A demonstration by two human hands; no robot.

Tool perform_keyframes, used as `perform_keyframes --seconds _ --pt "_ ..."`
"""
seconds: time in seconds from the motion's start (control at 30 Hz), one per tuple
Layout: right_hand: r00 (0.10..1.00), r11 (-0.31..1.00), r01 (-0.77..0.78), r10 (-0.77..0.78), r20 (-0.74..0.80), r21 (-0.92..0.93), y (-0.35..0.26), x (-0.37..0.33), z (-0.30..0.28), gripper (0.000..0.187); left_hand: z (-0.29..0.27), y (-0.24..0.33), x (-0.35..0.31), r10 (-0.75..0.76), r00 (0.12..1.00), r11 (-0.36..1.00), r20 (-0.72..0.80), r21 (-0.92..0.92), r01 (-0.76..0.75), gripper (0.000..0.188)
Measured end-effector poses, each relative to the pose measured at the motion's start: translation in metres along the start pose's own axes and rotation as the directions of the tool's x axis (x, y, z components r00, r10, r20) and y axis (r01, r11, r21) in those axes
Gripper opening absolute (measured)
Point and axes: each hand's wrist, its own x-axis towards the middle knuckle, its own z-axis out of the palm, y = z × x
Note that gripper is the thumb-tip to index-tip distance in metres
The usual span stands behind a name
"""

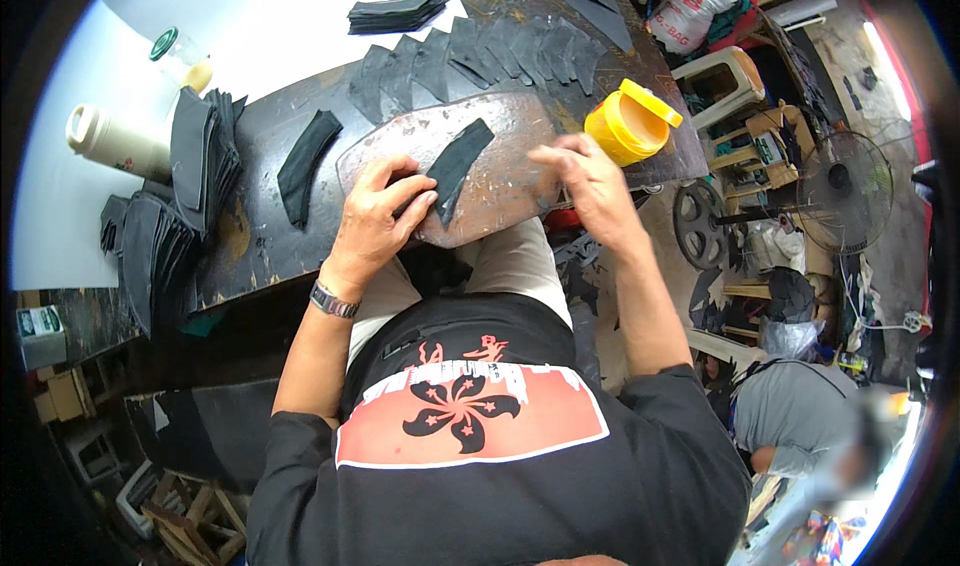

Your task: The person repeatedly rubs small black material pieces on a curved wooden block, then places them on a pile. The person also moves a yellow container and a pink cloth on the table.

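Black curved strip (455, 169) lies slantwise on a worn, glue-stained board (510, 126) that rests across the person's lap and against the edge of the dark workbench (270, 236). The left hand (380, 211) sits on the board's near left part, its fingers (415, 204) pressed down on the lower end of the strip, so it pins the piece rather than lifting it. The right hand (590, 181) is just to the right of the board's near edge, apart from the strip; its fingers are drawn together, thumb towards fingertips, and whether it holds anything small between them cannot be told.

A wristwatch (333, 301) sits on the left wrist. Just beyond the right hand stands a yellow tub (622, 128) with its lid tipped open. A second black strip (305, 164) lies on the bench left of the board, well clear of both hands. Beyond the board a row of overlapping black pieces (480, 56) fans across the bench, and a flat stack of pieces (395, 11) lies farther off. Upright bundles of black pieces (195, 156) stand at the left, beside a white bottle (110, 138) and a green-capped jar (180, 56). At the lower right another person (800, 416) in a grey shirt sits near a floor fan (850, 181).
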Motion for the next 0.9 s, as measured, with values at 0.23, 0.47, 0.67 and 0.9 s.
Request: perform_keyframes --seconds 0.23,0.47,0.67,0.9 --pt "0.994 0.729 0.1 -0.051 0.092 -0.677 0.017 0.033 0.064 0.061 -0.001 -0.001 0.0 -0.005 1.0 1.0 0.013 -0.006 0.005 0.018" --pt "0.979 0.608 0.199 -0.089 0.183 -0.769 0.016 0.04 0.059 0.065 -0.001 0.0 -0.001 -0.012 1.0 1.0 0.022 -0.001 0.012 0.018" --pt "0.927 0.674 0.335 -0.111 0.358 -0.658 0.007 0.037 0.064 0.065 -0.008 -0.001 -0.001 -0.029 0.999 0.994 0.027 -0.109 0.032 0.018" --pt "0.863 0.673 0.456 -0.174 0.475 -0.582 -0.001 0.026 0.071 0.067 -0.017 0.001 0.007 -0.212 0.976 0.95 -0.057 -0.246 0.192 0.022"
